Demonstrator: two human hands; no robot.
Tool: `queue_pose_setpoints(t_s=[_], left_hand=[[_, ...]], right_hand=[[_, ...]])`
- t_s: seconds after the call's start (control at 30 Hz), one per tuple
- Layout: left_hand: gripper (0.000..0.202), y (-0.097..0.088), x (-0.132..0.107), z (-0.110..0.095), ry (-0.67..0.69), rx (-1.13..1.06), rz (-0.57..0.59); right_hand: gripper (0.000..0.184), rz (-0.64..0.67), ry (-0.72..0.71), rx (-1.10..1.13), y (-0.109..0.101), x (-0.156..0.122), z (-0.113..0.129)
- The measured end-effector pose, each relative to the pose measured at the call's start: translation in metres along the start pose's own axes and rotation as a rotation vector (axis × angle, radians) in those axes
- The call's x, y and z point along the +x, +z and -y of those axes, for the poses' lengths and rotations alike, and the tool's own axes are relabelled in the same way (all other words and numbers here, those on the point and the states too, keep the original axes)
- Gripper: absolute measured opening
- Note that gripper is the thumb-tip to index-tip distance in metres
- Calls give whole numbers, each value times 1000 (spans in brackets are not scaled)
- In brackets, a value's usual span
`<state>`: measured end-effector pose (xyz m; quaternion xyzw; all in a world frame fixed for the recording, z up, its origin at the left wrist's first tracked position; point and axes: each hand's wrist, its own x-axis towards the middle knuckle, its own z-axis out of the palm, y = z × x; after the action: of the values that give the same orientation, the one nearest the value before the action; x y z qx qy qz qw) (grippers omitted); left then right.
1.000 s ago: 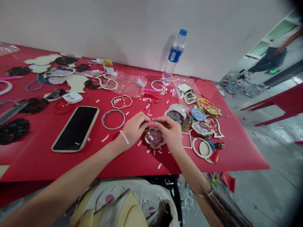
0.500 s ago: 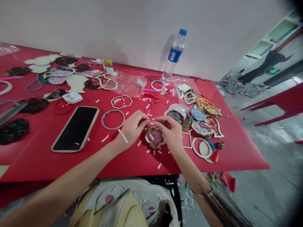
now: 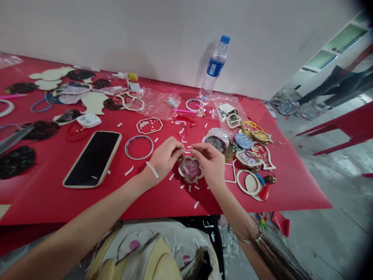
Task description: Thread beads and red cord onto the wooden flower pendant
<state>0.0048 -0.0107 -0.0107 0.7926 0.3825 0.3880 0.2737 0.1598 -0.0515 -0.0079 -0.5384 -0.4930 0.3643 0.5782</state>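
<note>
Desk [image 3: 163, 200] in front of me, wall [image 3: 131, 39] behind it. Flower-shaped piece [image 3: 190, 171] on desk, nearer me than the tips of my left fingers [image 3: 177, 149] and right fingers [image 3: 199, 151]. Phone [image 3: 92, 159] far left, ring [image 3: 126, 149] between phone and left fingers. Bead-filled frame [image 3: 149, 125] behind ring, plastic bag [image 3: 155, 105] behind that. Bottle [image 3: 215, 69] at back, near wall. Ornament pile [image 3: 245, 142] right of right fingers.

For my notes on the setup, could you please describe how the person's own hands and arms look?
The left hand and right hand are ungloved, and both forearms are bare of sleeves. A white strip lies across the left wrist. A thin line, perhaps a band, crosses the right forearm beside dark strands.
</note>
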Motion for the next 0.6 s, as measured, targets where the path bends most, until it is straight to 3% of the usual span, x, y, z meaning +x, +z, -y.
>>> queue_pose_setpoints(t_s=[0.2, 0.6], left_hand=[[8, 1, -1, 1, 92, 67, -26], [9, 1, -3, 2, 156, 106, -16]], right_hand=[[10, -44, -238, -283, 0, -6, 4], [10, -59, -265, -329, 1, -7, 2]])
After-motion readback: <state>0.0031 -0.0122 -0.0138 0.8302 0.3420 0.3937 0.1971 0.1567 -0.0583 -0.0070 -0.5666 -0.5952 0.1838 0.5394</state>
